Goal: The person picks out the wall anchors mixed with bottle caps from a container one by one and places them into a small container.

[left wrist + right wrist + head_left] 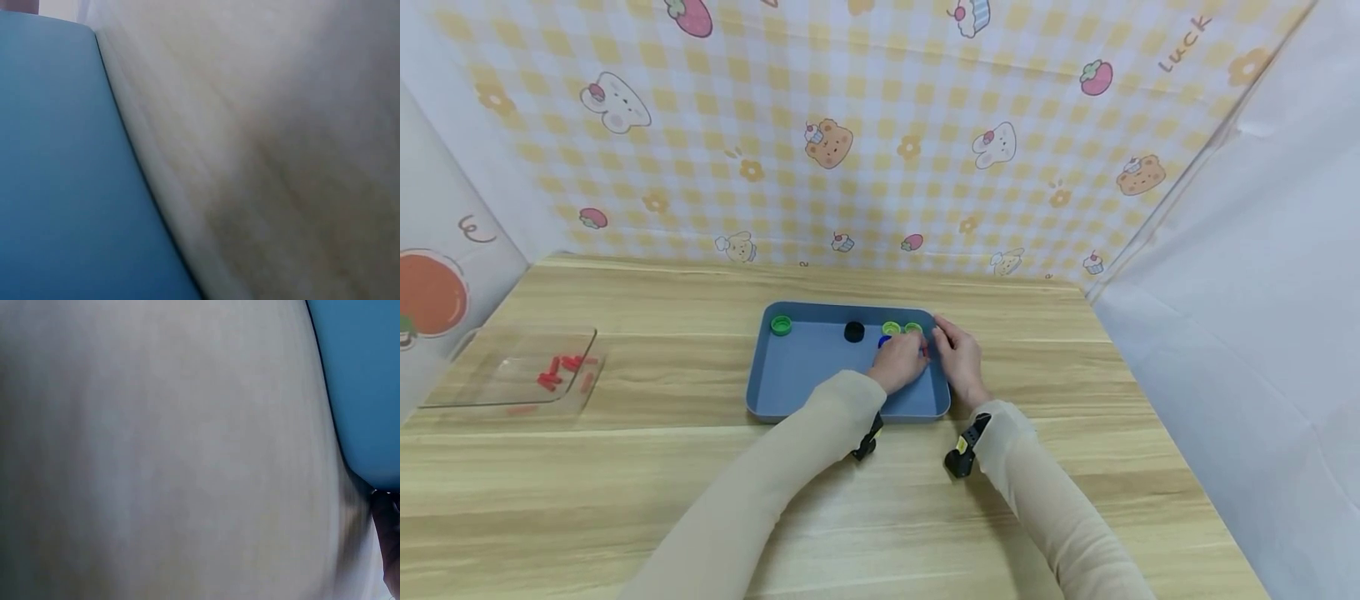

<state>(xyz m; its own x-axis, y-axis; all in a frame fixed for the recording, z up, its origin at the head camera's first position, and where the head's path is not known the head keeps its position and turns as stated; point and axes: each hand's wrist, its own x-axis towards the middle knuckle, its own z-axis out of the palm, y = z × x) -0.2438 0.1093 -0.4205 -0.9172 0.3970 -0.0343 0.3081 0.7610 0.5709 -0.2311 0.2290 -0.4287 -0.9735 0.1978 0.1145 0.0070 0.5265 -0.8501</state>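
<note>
A shallow blue-grey tray [820, 367] stands on the wooden table. Over its right part, my left hand [898, 363] pinches a small red piece [925, 352], mostly hidden by the fingers. My right hand [961, 360] grips the tray's right rim near the far corner. Inside the tray are a green bottle cap [781, 325], a black cap [853, 332], a yellow-green cap [891, 328] and another light-green cap [913, 327]. A blue cap [884, 341] is partly covered by the left hand. Both wrist views show mainly the tray's outer wall [69, 156] and blurred tabletop.
At the far left of the table lies a clear glass or plastic container [497, 403] with several small red pieces [550, 379] in it. A checked, patterned cloth [872, 200] hangs behind the table. A white sheet [1240, 275] stands to the right.
</note>
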